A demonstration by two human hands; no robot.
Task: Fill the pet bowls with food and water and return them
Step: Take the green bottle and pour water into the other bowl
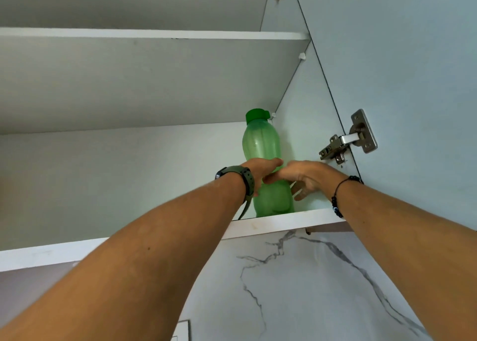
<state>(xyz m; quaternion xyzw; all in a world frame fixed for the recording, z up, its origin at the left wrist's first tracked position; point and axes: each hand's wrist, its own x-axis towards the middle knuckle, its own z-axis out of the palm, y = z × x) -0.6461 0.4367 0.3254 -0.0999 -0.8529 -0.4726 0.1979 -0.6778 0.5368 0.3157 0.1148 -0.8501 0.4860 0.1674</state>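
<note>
A translucent green bottle (262, 140) with a darker green cap stands upright at the right end of the lowest shelf (284, 222) of an open wall cabinet. My left hand (260, 169), with a dark watch on the wrist, wraps across the bottle's narrow waist from the left. From the right, my right hand (307, 177) holds the same waist, its thumb across the front and its fingers along the right side. The bottle's base still meets the shelf. No pet bowls are in view.
The cabinet's upper shelf (154, 35) runs overhead. A metal hinge (347, 142) joins the open door (413, 70) at the right, close to my right wrist. Below the cabinet is a white marble-patterned wall (296, 289).
</note>
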